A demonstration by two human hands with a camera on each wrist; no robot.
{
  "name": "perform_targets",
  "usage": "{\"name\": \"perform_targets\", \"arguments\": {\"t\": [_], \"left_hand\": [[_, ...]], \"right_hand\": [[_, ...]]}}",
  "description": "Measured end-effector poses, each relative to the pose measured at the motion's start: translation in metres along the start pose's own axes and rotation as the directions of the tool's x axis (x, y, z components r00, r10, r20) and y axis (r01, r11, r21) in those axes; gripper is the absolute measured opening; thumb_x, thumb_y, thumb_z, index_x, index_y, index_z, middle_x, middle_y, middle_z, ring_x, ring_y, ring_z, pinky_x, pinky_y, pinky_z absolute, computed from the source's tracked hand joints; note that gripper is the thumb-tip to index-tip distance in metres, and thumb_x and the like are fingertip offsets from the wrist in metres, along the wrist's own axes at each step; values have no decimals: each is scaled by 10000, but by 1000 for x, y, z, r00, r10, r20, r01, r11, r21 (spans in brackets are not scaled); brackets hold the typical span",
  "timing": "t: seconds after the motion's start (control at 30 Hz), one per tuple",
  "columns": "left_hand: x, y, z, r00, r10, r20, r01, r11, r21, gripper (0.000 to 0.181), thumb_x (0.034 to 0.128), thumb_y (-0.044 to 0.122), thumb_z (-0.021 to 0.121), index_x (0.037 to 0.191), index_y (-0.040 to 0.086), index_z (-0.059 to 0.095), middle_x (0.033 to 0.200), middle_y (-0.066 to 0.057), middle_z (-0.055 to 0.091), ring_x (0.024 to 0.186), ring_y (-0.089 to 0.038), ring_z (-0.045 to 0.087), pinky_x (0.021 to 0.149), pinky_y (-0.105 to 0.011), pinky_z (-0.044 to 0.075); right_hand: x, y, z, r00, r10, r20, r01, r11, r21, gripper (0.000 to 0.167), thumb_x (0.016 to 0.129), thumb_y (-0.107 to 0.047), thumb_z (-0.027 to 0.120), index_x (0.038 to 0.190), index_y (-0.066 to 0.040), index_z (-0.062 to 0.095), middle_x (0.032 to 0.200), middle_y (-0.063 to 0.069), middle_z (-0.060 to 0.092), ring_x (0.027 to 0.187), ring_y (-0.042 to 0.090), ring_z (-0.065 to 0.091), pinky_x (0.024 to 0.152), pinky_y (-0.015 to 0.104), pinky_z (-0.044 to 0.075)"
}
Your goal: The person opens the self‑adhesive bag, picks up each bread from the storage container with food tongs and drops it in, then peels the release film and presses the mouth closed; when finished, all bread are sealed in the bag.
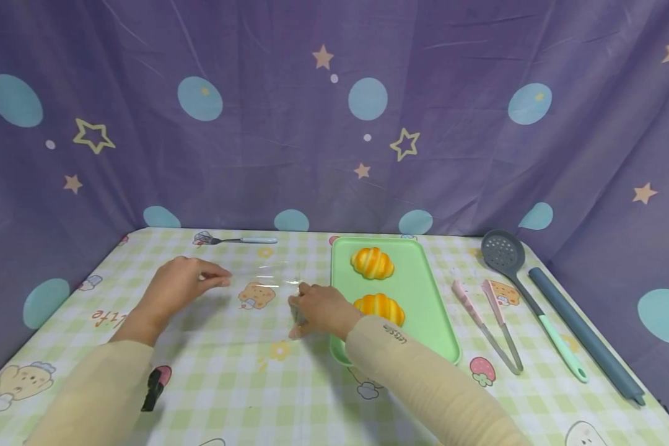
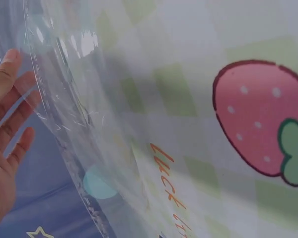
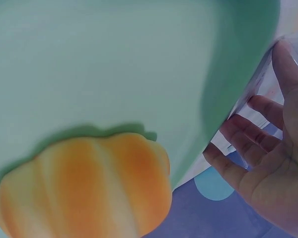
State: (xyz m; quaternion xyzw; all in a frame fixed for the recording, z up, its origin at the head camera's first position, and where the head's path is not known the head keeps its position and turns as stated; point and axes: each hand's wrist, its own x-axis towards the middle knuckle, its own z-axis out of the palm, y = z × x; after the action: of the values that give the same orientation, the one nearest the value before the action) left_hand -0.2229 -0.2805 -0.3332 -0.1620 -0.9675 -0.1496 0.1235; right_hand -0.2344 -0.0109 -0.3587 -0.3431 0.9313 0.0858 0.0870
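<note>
Green-and-white check covers the counter. Over it, the right grip, fingers spread, touches a clear plastic bag; the left grip pinches the bag's other end. Right of them, a green tray bears two croissants. Farther lies a fork, then purple curtain.

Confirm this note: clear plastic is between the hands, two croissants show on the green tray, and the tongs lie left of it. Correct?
No, the side is wrong: the head view shows the tongs lying right of the green tray. The rest stands: two croissants show on it, and clear plastic is between the left hand and the right hand.
</note>
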Motion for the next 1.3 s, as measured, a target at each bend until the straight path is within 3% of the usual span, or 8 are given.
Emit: {"name": "perform_targets", "arguments": {"t": [0.23, 0.6, 0.93, 1.13, 1.23, 1.3], "left_hand": [[1, 0, -2, 993, 84, -84, -82, 996, 31, 148, 854, 199, 821, 975, 116, 830, 849, -17, 779, 735, -246, 721, 676, -468, 559], [0, 2, -8, 984, 108, -142, -112, 994, -19, 137, 844, 198, 835, 967, 137, 827, 827, 22, 765, 751, -235, 704, 705, -487, 547], [-2, 2, -13, 942, 193, -275, -208, 978, -24, 166, 760, 121, 888, 915, 142, 832, 786, 54, 759, 742, -202, 711, 680, -443, 538], [2, 7, -15, 901, 279, -333, -290, 957, 17, 196, 716, 70, 904, 882, 141, 828, 732, 86, 724, 663, -116, 667, 619, -377, 519], [3, 9, -16, 896, 297, -329, -306, 952, 26, 204, 714, 75, 905, 891, 146, 830, 731, 99, 719, 658, -98, 657, 623, -362, 509], [3, 11, -16, 906, 293, -305, -302, 953, 21, 204, 726, 85, 902, 906, 149, 832, 747, 106, 724, 668, -93, 659, 635, -362, 512]], "right_hand": [[0, 0, 0, 1000, -4, -19, 4, 1000, 8, 690, 847, -593, 717, 1425, -238, 591, 1292, 3, 557, 1095, 153, 608, 935, 295, 523], [2, -1, 1, 1000, 3, -6, -3, 1000, -17, 738, 851, -611, 707, 1471, -242, 559, 1289, 5, 559, 1106, 161, 610, 949, 303, 526], [1, -2, -1, 1000, 13, -2, -13, 1000, -8, 695, 861, -597, 721, 1440, -239, 585, 1271, 4, 569, 1084, 163, 619, 926, 303, 536], [0, -3, -2, 1000, 16, 4, -16, 1000, -17, 709, 866, -598, 717, 1463, -246, 569, 1271, -1, 561, 1093, 158, 614, 932, 296, 529], [0, -3, -2, 1000, 12, 7, -12, 999, -33, 729, 865, -604, 704, 1480, -243, 551, 1312, 4, 554, 1126, 161, 607, 948, 298, 524], [0, -3, -2, 1000, 11, 13, -10, 999, -45, 741, 864, -608, 690, 1491, -245, 538, 1334, 8, 548, 1141, 162, 603, 954, 299, 524]]}}
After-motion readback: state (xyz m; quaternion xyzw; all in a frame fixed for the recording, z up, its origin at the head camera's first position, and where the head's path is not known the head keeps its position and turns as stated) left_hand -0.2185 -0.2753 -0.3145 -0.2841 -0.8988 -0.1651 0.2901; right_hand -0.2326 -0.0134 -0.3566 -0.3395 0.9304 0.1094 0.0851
